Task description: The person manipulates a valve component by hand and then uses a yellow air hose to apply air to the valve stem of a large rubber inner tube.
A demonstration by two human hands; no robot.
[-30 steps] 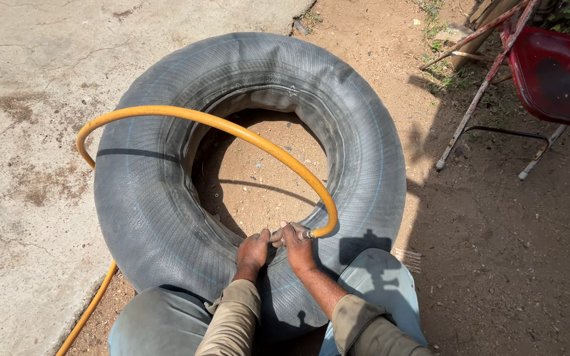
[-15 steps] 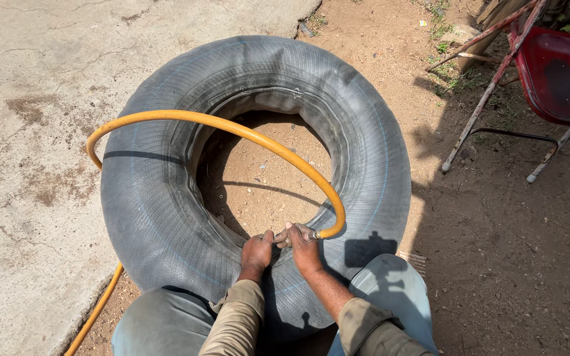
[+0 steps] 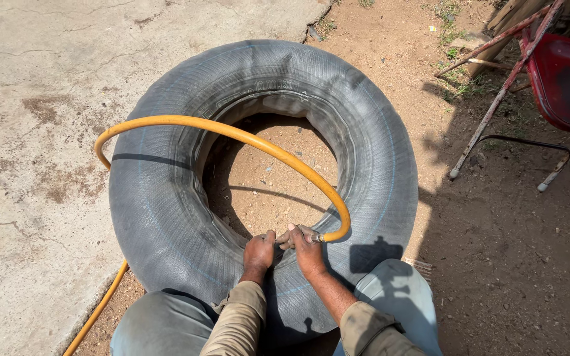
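Note:
A large grey inflated rubber inner tube (image 3: pixel 166 211) lies flat on the ground in front of my knees. A yellow hose (image 3: pixel 232 133) arcs over it from the left and ends at a metal fitting on the tube's near inner edge. My right hand (image 3: pixel 306 249) grips that hose end at the fitting. My left hand (image 3: pixel 259 253) presses on the tube right beside it, fingers curled around the same spot. What lies under the fingers is hidden.
Pale concrete (image 3: pixel 34 99) covers the left side; brown dirt (image 3: pixel 496 264) lies to the right and inside the ring. A red chair (image 3: pixel 565 79) on thin metal legs stands at the upper right. The hose trails off toward the lower left.
The view has drifted slightly, with the tube shifting a little right in frame. Both hands stay at the hose fitting, the left hand having closed in nearer to the right.

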